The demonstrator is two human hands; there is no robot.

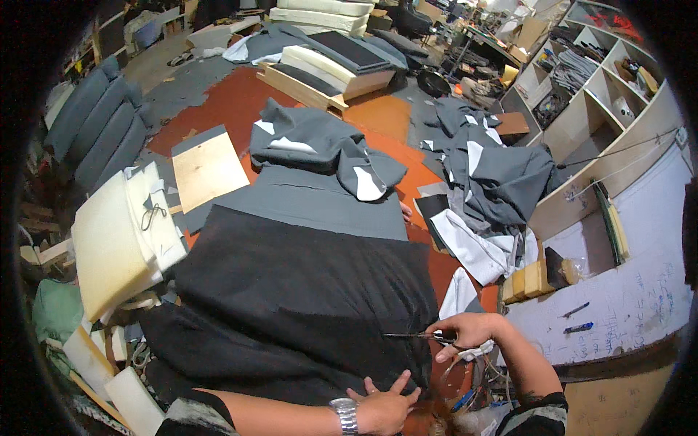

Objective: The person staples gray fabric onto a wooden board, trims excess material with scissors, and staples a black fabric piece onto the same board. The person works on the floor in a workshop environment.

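A wide sheet of black fabric (pixel 305 283) lies spread before me, wrinkled toward its near left. Over its near right part, my left hand (pixel 383 408) rests with the fingers spread, holding nothing; a metal watch is on that wrist. At the fabric's right edge, my right hand (pixel 469 333) is closed around the handles of a pair of scissors (pixel 407 336). Their thin blades point left across the black fabric. Grey fabric (pixel 313 200) extends from under or beyond the black sheet's far edge, with a bundled grey piece (pixel 305 138) on top.
Foam blocks (pixel 109 247) stand at the left, with another pair of scissors (pixel 153 216) on them. Grey and white fabric pieces (pixel 494 174) are heaped at the right, beside a shelf unit (pixel 582 145). Pens (pixel 579 328) lie on a white surface. A wooden board (pixel 211 171) lies farther left.
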